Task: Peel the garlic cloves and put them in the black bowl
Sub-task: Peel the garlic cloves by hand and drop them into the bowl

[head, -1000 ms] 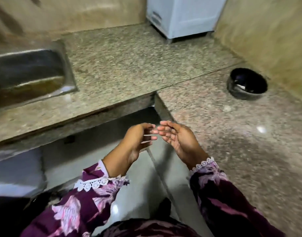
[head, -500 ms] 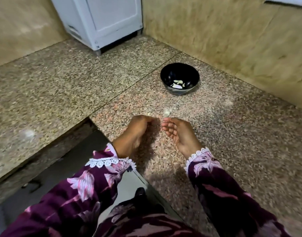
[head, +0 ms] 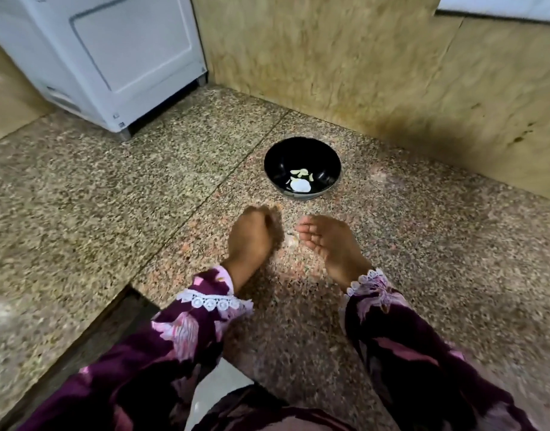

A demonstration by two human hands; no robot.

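Note:
The black bowl [head: 323,157] stands on the granite counter [head: 423,259] near the wall, with several peeled garlic cloves [head: 301,181] in its bottom. Just in front of it, my left hand [head: 252,237] hovers low over the counter with its back to me. Its fingers are curled under and blurred, so whatever is inside them is hidden. My right hand [head: 328,241] is a little to the right, palm turned inward, fingers loosely bent and holding nothing. A small pale garlic piece [head: 291,240] lies on the counter between the two hands.
A white appliance [head: 105,57] stands at the back left of the counter. A beige tiled wall [head: 376,57] runs behind the bowl. The counter's inner corner and edge [head: 124,293] drop off at the lower left, beside my sleeves.
My view has swung right from the sink to the bowl. Both hands have moved from over the floor gap to low over the counter, in front of the bowl.

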